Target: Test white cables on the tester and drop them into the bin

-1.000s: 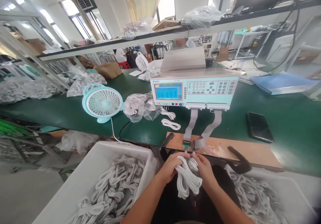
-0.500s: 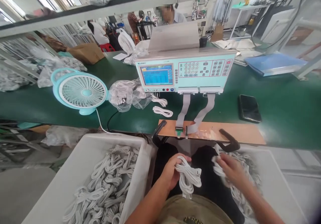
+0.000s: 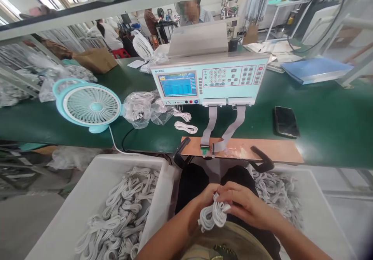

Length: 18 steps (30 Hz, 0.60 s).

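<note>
Close to my body, above my lap, both hands meet at coiled white cables (image 3: 214,215). My left hand (image 3: 208,194) is closed around the upper end of the coils. My right hand (image 3: 244,205) is closed against them from the other side, its fingertips near a small white connector. Whether there is one bundle or two is hard to tell, since the fingers cover the top. A white bin (image 3: 166,174) to the left holds many similar coiled cables (image 3: 122,213). More coils (image 3: 276,194) lie in the bin (image 3: 320,198) to the right.
A tester with a lit screen (image 3: 177,85) stands on the green table (image 3: 262,120). Its ribbon cables (image 3: 210,126) run to a clamped board (image 3: 279,149). Around it are a blue fan (image 3: 96,106), bagged cables (image 3: 140,108), two cable coils (image 3: 185,127), a phone (image 3: 286,121) and a blue folder (image 3: 317,69).
My right hand has come in from the right bin's edge with its cable bundle and joined my left hand. The view has shifted slightly.
</note>
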Available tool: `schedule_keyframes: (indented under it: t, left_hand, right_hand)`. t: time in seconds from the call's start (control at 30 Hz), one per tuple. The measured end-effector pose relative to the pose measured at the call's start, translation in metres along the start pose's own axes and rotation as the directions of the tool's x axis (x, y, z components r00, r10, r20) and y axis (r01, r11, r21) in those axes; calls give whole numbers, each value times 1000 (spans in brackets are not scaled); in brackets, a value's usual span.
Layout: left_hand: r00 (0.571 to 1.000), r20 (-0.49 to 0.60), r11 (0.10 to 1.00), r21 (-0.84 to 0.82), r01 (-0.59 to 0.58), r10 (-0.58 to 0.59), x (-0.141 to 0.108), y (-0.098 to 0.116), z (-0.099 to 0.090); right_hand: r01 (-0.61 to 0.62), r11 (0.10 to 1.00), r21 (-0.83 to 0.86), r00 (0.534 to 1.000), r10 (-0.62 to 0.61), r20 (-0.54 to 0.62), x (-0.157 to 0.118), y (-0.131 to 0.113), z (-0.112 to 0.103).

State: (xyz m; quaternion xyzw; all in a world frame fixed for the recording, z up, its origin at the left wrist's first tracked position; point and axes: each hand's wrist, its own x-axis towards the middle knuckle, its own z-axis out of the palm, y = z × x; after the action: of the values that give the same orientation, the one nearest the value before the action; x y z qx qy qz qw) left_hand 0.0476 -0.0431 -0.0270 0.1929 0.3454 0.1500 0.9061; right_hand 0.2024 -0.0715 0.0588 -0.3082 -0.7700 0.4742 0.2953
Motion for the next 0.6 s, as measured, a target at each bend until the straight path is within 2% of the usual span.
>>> schedule_keyframes:
  t: [0.1, 0.17, 0.23, 0.27, 0.33, 0.4, 0.43, 0.5, 0.6]
  left_hand:
    - [999, 38, 998, 50, -26, 24, -6, -3, -2]
    - [997, 70, 995, 94, 15, -21, -11, -6, -9]
    - [997, 58, 985, 167, 48, -58, -16, -7, -20]
    - [999, 23, 974, 224, 21, -27, -19, -5, -26]
    - [982, -85, 920, 370, -125, 168, -27, 1, -34]
    - [902, -139, 810, 511, -288, 408, -37, 13, -33]
    - [863, -114, 740, 575, -348, 493, -42, 20, -30]
    - [813, 49, 573, 686, -449, 580, -54, 35, -20]
    - [766, 346, 307, 767, -564, 542, -67, 52, -8]
  right_hand:
    - [30, 990, 136, 994, -15, -104, 3, 11, 6]
    - [19, 971, 238, 974, 36, -224, 2, 19, 12]
    - [-1, 942, 335, 944, 111, -310, 1, 27, 17]
    - [-14, 926, 377, 933, 149, -329, 0, 31, 18]
    - [-61, 894, 444, 924, 219, -313, -1, 37, 19]
    - [-127, 863, 490, 938, 265, -223, 0, 39, 19]
    - [-161, 848, 505, 947, 277, -164, 2, 39, 19]
    - [-216, 811, 544, 958, 283, -42, 6, 37, 19]
    - [-276, 749, 602, 956, 280, 91, 12, 33, 19]
